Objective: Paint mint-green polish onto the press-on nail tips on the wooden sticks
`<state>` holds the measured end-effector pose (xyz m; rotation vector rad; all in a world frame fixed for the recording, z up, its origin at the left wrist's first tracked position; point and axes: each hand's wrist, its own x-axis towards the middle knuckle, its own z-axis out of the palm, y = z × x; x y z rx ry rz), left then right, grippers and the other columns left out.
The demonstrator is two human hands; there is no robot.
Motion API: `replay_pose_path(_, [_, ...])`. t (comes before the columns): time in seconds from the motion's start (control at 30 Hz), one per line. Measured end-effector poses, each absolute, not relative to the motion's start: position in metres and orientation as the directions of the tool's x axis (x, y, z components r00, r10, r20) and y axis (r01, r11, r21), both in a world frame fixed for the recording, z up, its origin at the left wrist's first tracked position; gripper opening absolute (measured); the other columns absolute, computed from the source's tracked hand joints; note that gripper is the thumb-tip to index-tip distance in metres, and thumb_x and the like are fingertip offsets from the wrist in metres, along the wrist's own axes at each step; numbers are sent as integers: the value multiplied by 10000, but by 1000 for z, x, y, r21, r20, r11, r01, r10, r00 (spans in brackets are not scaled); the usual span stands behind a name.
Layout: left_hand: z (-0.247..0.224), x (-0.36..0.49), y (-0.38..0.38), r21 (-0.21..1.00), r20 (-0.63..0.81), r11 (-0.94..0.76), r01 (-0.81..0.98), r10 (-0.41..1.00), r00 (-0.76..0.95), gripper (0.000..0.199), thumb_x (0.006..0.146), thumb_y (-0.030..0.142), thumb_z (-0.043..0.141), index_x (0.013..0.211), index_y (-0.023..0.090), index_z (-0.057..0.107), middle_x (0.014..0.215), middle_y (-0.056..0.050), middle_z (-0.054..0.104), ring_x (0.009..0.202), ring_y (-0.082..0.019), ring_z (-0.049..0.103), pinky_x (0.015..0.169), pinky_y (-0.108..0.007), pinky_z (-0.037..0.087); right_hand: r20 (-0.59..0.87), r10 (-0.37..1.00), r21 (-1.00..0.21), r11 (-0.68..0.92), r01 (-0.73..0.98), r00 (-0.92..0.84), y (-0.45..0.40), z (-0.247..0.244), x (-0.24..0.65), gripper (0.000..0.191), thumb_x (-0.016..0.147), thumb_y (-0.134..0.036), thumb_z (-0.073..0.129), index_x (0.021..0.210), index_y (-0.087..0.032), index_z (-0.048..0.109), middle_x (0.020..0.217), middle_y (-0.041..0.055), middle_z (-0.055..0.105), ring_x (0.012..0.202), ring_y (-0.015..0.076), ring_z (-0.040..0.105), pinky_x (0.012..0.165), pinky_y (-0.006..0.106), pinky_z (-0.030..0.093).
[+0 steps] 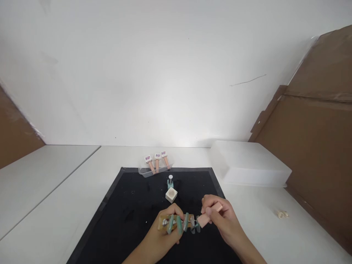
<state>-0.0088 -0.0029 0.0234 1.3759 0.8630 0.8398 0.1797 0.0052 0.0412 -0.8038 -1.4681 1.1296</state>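
Note:
My left hand is closed round a yellowish stand that carries several false nails, some painted green and some greyish or clear. Between the fingertips of my right hand is a peach nail polish brush cap. Its lower end meets the rightmost false nail, and the bristles are hard to make out. Just beyond my left hand, a square white bottle stands on the black mat. Right behind it is a small teal nail polish bottle with a silvery cap.
A clear tray at the mat's back edge holds three nail polish bottles with peach caps. A translucent white box stands at the right back. Small cream rings lie at the right, near a brown cardboard wall.

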Motion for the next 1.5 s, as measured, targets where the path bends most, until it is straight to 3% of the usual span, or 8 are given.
replay_pose_path(0.27, [26, -9, -3, 999, -29, 18, 28, 875, 484, 152, 755, 262, 599, 726, 179, 474, 580, 69, 404, 504, -81, 396, 502, -227, 401, 380, 891, -892, 424, 157, -249, -2, 45, 172, 187, 787, -144, 541, 606, -185, 564, 544, -24, 536, 505, 120, 491, 496, 222, 373])
replay_pose_path(0.43, [29, -10, -2, 999, -37, 16, 48, 869, 493, 116, 740, 218, 580, 725, 178, 472, 608, 62, 424, 501, -80, 409, 506, -229, 399, 382, 917, -878, 398, 266, -110, 4, 43, 176, 206, 801, -193, 537, 596, -187, 537, 539, -29, 496, 493, 120, 450, 475, 226, 350])
replay_pose_path(0.53, [26, -10, -2, 999, -41, 19, 51, 867, 496, 110, 734, 206, 576, 725, 180, 470, 586, 67, 416, 498, -81, 401, 505, -226, 386, 397, 917, -885, 394, 249, -41, 4, 41, 178, 202, 812, -205, 511, 612, -194, 538, 537, -32, 493, 484, 120, 434, 461, 226, 340])
replay_pose_path(0.77, [24, -10, -2, 995, 20, -67, 78, 868, 495, 97, 756, 210, 552, 717, 183, 466, 621, 56, 425, 523, -81, 401, 515, -216, 343, 350, 904, -889, 403, 219, -245, -1, 45, 174, 195, 799, -179, 526, 605, -189, 546, 520, -29, 522, 491, 122, 482, 480, 220, 372])
replay_pose_path(1.0, [27, -10, -2, 992, 69, -113, 58, 862, 503, 117, 739, 191, 567, 696, 183, 459, 612, 60, 410, 520, -74, 339, 508, -212, 290, 335, 940, -888, 338, 311, -67, 5, 44, 176, 241, 821, -239, 511, 585, -192, 503, 508, -33, 499, 463, 115, 409, 450, 225, 325])
replay_pose_path(1.23, [21, -9, -1, 980, 103, -175, 99, 860, 500, 88, 770, 193, 557, 727, 174, 483, 628, 52, 426, 536, -77, 318, 514, -212, 266, 350, 904, -879, 407, 247, -244, 0, 49, 173, 215, 792, -179, 524, 578, -184, 544, 493, -23, 550, 461, 120, 486, 457, 216, 369])
replay_pose_path(1.43, [13, -12, -3, 971, 140, -219, 99, 850, 508, 140, 699, 71, 559, 747, 183, 490, 658, 45, 455, 565, -85, 368, 532, -204, 288, 330, 943, -894, 324, 310, -35, 4, 48, 173, 266, 821, -246, 514, 559, -196, 515, 466, -21, 558, 442, 130, 471, 445, 227, 371])
replay_pose_path(1.5, [12, -12, -3, 968, 154, -235, 92, 840, 520, 179, 681, 42, 552, 766, 186, 491, 673, 46, 460, 565, -84, 370, 533, -201, 290, 335, 941, -894, 331, 301, -38, 4, 49, 174, 267, 816, -245, 510, 553, -197, 513, 469, -20, 559, 449, 133, 484, 449, 228, 375])
